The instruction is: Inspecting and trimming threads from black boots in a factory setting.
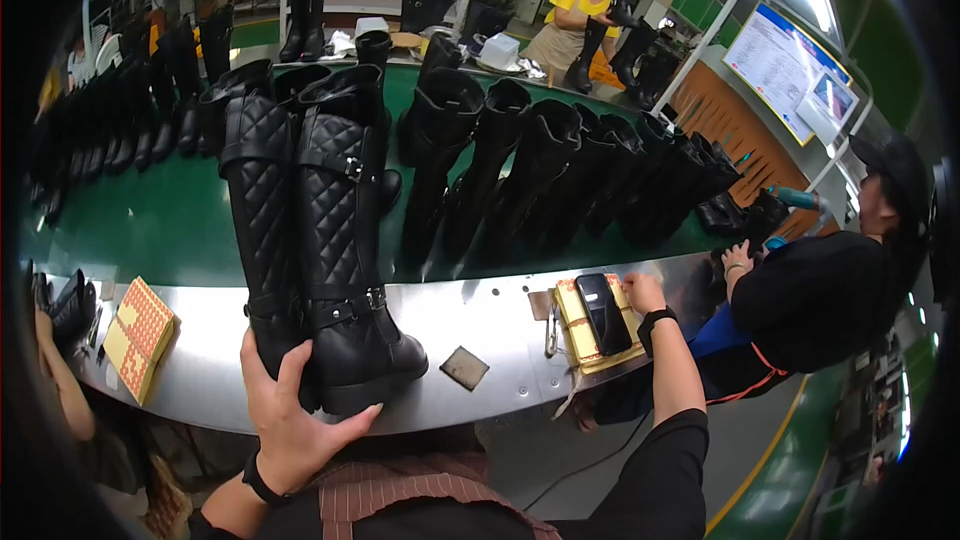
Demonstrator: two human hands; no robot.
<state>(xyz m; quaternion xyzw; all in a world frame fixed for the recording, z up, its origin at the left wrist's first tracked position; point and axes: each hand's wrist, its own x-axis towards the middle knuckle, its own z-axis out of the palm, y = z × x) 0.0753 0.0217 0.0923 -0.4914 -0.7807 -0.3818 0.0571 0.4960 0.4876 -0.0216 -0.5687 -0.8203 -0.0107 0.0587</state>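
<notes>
A pair of tall black quilted boots (340,200) with buckled straps stands upright on the metal bench edge, in front of me to the left. My left hand (295,425) is at their heels, fingers and thumb spread, the fingertips against or very near the left boot. To the right lies a stack of yellow printed cards (625,359), with a black phone (601,315) on top. My right hand (643,292) is at the far right corner of that stack, its fingers curled together; whatever they pinch is too small to make out.
A row of black boots (540,160) stands on the green conveyor (180,230). A dark square pad (465,368) and an orange-and-yellow box (138,330) lie on the metal bench (420,340). One co-worker (820,290) works at the right, another (580,20) across the conveyor.
</notes>
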